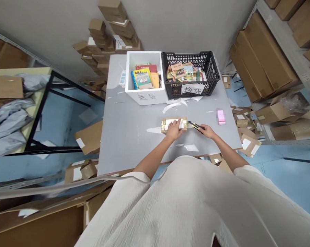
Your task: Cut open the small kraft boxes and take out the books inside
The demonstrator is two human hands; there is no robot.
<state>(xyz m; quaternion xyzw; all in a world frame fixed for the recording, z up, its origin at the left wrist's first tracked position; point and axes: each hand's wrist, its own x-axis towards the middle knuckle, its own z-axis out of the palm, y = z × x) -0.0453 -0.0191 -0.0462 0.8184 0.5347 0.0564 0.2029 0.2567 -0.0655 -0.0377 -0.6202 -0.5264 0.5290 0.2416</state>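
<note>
A small cardboard box (163,127) with shiny tape and a white label lies on the grey table (126,137). My left hand (173,130) rests over its top and near side, fingers closed around it and holding it against the tabletop. In my right hand (207,131) is a black and yellow box cutter (196,127), gripped by its rear end. The cutter's tip points at the right end of the box; whether it touches the tape is too small to tell.
Behind the box stand a white foam bin (144,96) and a black plastic crate (211,85), both holding books. Paper scraps (191,148) and a pink pixelated item (221,117) lie on the table. Cardboard boxes (113,31) are stacked beyond; a shelf (38,113) stands left.
</note>
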